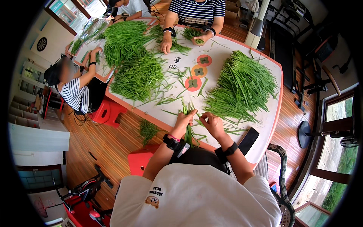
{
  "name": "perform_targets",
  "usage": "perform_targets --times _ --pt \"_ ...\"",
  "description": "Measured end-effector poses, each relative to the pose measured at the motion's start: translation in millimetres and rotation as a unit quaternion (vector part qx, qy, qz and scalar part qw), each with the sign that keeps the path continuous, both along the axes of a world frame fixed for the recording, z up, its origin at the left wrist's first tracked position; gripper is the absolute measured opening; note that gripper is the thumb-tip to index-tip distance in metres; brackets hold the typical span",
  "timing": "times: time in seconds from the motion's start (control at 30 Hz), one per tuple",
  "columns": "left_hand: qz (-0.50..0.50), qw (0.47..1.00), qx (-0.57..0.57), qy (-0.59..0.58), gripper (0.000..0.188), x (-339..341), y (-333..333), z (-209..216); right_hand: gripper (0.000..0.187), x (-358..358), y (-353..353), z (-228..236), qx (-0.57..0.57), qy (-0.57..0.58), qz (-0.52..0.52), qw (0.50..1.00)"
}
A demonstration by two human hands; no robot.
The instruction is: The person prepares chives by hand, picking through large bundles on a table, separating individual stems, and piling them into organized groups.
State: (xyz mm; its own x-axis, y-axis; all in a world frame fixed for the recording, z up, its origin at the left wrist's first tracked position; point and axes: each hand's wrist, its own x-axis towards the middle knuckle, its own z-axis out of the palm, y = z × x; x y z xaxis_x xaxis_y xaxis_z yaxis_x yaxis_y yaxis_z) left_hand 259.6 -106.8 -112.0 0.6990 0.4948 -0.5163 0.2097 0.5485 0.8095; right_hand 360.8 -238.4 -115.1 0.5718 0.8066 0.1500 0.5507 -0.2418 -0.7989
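At the table's near edge, my left hand (184,123) is closed around a small bunch of garlic chives (188,135), whose blades hang below the fist and poke out above it. My right hand (213,125) is just beside it, thumb and fingers pinched together. A thin green bit shows near those fingertips, but what they hold is too small to make out. To the right lies a big, neatly layered pile of chives (245,85). On the left is a looser heap of chives (137,77), with another heap (124,39) behind it.
Loose blades are scattered over the white table (227,43). A black phone (248,140) lies by my right forearm. Across the table, a person in stripes (197,13) handles chives; others work at the left. Red stools (107,111) and fallen chives (148,131) are on the floor side.
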Motion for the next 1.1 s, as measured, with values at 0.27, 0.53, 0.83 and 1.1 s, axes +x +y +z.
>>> perform_targets --times 0.27,0.53,0.83,1.1 --pt "0.112 0.992 0.046 -0.042 0.027 -3 7 -4 0.015 8 -11 -18 -0.079 0.074 0.046 0.993" --pt "0.130 0.985 0.111 -0.022 0.026 -5 4 4 0.016 70 -7 -107 -0.300 -0.121 -0.116 0.939" --pt "0.116 0.988 0.098 0.004 0.016 -13 7 -1 0.012 65 -1 -77 -0.136 -0.124 -0.099 0.978" --pt "0.106 0.989 0.103 -0.022 0.019 4 -5 7 0.013 26 10 10 0.007 0.046 -0.004 0.999"
